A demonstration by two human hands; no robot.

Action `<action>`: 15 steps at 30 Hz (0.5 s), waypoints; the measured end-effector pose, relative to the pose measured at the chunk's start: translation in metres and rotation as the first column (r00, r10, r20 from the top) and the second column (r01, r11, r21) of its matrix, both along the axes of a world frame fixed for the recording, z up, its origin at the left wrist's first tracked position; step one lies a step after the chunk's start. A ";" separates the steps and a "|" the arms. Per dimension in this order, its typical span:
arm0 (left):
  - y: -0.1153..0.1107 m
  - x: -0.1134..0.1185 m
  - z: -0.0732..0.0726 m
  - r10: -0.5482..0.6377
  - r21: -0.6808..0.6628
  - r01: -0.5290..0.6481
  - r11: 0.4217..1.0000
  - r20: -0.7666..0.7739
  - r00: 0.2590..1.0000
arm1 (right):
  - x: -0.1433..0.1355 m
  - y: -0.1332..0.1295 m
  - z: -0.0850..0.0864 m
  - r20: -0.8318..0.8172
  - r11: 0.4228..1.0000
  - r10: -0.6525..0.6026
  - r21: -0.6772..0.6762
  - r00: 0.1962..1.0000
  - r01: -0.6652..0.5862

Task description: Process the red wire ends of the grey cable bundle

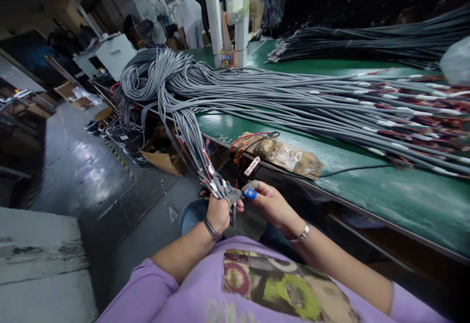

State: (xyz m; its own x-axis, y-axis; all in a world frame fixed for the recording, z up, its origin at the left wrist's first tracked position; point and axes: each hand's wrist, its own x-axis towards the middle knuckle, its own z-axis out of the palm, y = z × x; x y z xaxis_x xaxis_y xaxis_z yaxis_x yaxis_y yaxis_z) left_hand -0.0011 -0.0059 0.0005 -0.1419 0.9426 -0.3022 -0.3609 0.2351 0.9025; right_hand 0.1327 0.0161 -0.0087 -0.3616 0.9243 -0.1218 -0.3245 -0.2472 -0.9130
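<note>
My left hand (219, 211) is wrapped round the end of a bundle of grey cables (191, 127) that hangs down off the bench. White bands and thin coloured wires (210, 170) stick out at the cable ends just above that fist. Close beside it, my right hand (270, 201) pinches with thumb and forefinger. Blue covering sits on the thumb tip and a grey one on the forefinger. What lies in the pinch is too small to make out. The rest of the cable bundle (242, 90) stretches along the green bench.
The green bench (367, 196) runs to the right, its edge close to my right arm. A taped wooden block (286, 154) lies near that edge. Black cables (367, 44) lie farther back. A cardboard box (163, 154) stands on the floor; a person (190, 19) is behind.
</note>
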 end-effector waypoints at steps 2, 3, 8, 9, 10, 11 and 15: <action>0.000 0.000 0.000 0.003 -0.008 -0.003 1.000 0.001 1.000 | 0.000 0.000 -0.002 -0.019 1.000 -0.014 -0.021 1.000 0.013; 0.000 -0.001 0.000 0.001 -0.011 -0.001 1.000 0.000 1.000 | 0.000 0.001 -0.003 -0.019 0.999 -0.025 -0.029 0.999 0.025; 0.001 -0.001 0.000 -0.026 -0.009 0.026 1.000 -0.009 1.000 | 0.000 0.002 -0.004 -0.023 0.996 -0.055 -0.076 0.998 0.053; 0.001 -0.001 0.000 -0.034 -0.005 0.034 0.999 -0.013 0.999 | 0.000 0.002 -0.003 -0.031 0.995 -0.052 -0.086 0.998 0.050; 0.001 -0.002 0.000 -0.043 0.000 0.043 0.999 -0.017 0.999 | 0.000 0.003 -0.002 -0.035 0.994 -0.051 -0.095 0.998 0.048; 0.001 -0.002 0.000 -0.053 0.004 0.053 0.999 -0.020 0.998 | 0.000 0.003 -0.001 -0.034 0.994 -0.052 -0.102 0.998 0.049; 0.000 -0.001 0.001 -0.066 0.004 0.066 0.998 -0.026 0.997 | 0.000 0.004 0.002 -0.004 0.995 -0.058 -0.088 0.998 0.057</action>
State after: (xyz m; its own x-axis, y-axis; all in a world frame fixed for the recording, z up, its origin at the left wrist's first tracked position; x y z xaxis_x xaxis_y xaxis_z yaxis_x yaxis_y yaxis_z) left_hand -0.0026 -0.0057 0.0017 -0.0870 0.9517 -0.2946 -0.3210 0.2532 0.9126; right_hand 0.1326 0.0197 -0.0070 -0.3095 0.9295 -0.2007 -0.3466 -0.3069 -0.8864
